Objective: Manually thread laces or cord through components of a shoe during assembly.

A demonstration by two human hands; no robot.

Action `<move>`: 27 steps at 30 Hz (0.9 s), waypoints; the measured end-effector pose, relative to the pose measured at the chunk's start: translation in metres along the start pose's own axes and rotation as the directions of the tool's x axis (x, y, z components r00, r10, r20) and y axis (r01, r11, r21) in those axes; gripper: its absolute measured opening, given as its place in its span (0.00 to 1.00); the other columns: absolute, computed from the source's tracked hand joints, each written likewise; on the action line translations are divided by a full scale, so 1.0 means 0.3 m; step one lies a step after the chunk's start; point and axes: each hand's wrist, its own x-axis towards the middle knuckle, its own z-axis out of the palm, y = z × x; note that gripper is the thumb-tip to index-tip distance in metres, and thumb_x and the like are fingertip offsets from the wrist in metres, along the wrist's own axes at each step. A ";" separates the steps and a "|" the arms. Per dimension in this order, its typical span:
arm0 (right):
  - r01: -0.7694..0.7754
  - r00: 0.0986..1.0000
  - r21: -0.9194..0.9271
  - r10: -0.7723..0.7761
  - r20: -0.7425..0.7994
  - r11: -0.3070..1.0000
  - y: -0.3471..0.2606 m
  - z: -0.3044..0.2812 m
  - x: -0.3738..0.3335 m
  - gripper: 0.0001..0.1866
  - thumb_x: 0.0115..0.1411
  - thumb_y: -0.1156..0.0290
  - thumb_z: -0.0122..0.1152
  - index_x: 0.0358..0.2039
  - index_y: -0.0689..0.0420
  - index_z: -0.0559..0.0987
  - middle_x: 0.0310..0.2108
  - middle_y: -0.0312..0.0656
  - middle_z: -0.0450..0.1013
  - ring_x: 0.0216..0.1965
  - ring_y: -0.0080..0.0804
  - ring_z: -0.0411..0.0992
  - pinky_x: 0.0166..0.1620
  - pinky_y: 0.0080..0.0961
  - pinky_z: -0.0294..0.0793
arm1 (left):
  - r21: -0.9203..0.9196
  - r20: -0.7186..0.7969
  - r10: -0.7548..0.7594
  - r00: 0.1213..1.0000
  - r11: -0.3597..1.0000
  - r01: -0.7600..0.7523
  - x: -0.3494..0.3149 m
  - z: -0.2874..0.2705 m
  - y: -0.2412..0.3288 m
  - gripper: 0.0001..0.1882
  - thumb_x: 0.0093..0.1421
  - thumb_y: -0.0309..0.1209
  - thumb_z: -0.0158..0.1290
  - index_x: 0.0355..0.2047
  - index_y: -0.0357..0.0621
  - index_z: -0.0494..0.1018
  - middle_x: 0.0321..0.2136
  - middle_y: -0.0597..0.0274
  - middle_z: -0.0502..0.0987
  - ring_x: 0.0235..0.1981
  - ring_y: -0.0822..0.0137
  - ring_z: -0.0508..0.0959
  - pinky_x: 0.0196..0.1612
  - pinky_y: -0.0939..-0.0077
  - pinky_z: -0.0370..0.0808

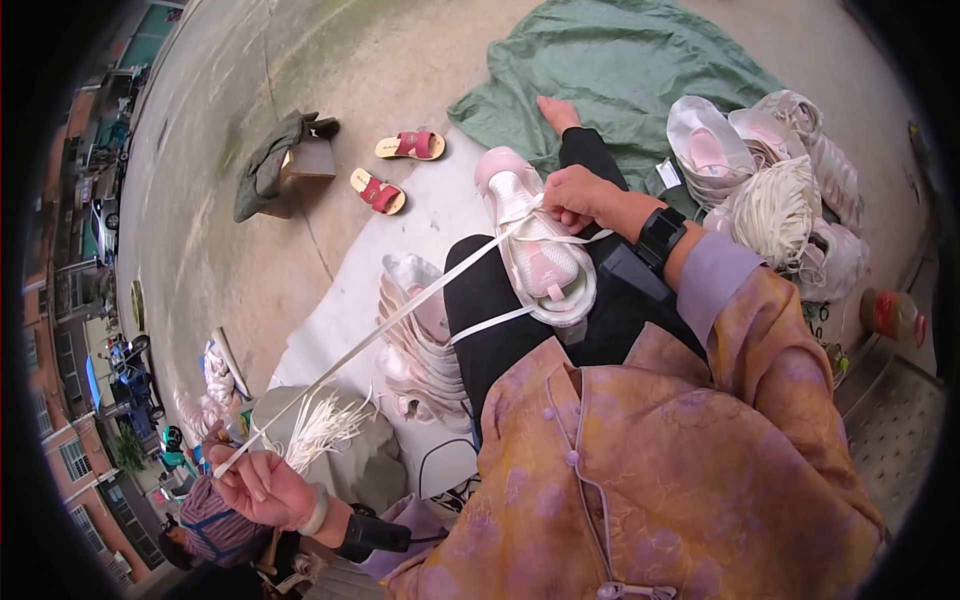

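Note:
A white and pink sneaker (552, 268) rests across my lap, toe pointing away, partly laced. My left hand (265, 488), far out at the lower left, is closed on one end of a flat white shoelace (415, 306). That lace runs taut in a slant up to the shoe's eyelets. At the front of the lacing, my right hand (578, 198) is pinched on the lace beside the eyelets. Its fingertips are partly hidden. Another loose length of white lace crosses my left thigh by the shoe's heel.
Stacked pink-white shoe uppers (425, 350) stand left of my legs. More shoes (708, 150) and a white lace bundle (770, 215) lie at right, another lace bundle (325, 430) at lower left. Red sandals (410, 146), a box (308, 160) and a green cloth (610, 60) lie ahead.

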 end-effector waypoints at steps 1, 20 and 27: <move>0.013 1.000 0.025 -0.013 -0.021 1.000 -0.009 0.012 0.000 0.05 0.46 0.72 0.51 0.22 0.59 0.74 0.14 0.38 0.67 0.11 0.28 0.65 0.14 0.26 0.68 | 0.010 0.043 -0.009 0.999 1.000 0.009 -0.003 0.010 0.002 0.12 0.61 0.29 0.41 0.35 0.29 0.65 0.36 0.51 0.71 0.14 0.77 0.62 0.20 0.85 0.59; 0.540 0.684 -0.390 -0.659 -0.312 0.746 0.089 0.128 -0.025 0.07 0.47 0.73 0.48 0.28 0.59 0.71 0.21 0.47 0.69 0.25 0.42 0.69 0.32 0.31 0.68 | 0.514 -0.258 0.095 0.961 0.856 0.053 -0.368 0.043 0.328 0.13 0.64 0.35 0.34 0.23 0.44 0.57 0.12 0.66 0.57 0.06 0.77 0.50 0.11 0.85 0.53; 0.627 0.657 -0.436 -0.739 -0.151 0.646 0.113 0.065 -0.089 0.08 0.49 0.70 0.46 0.27 0.57 0.72 0.23 0.50 0.70 0.29 0.46 0.70 0.35 0.35 0.68 | 0.497 -0.141 0.044 0.989 0.867 0.032 -0.377 0.009 0.380 0.15 0.65 0.35 0.34 0.21 0.45 0.56 0.11 0.66 0.54 0.07 0.77 0.48 0.12 0.84 0.51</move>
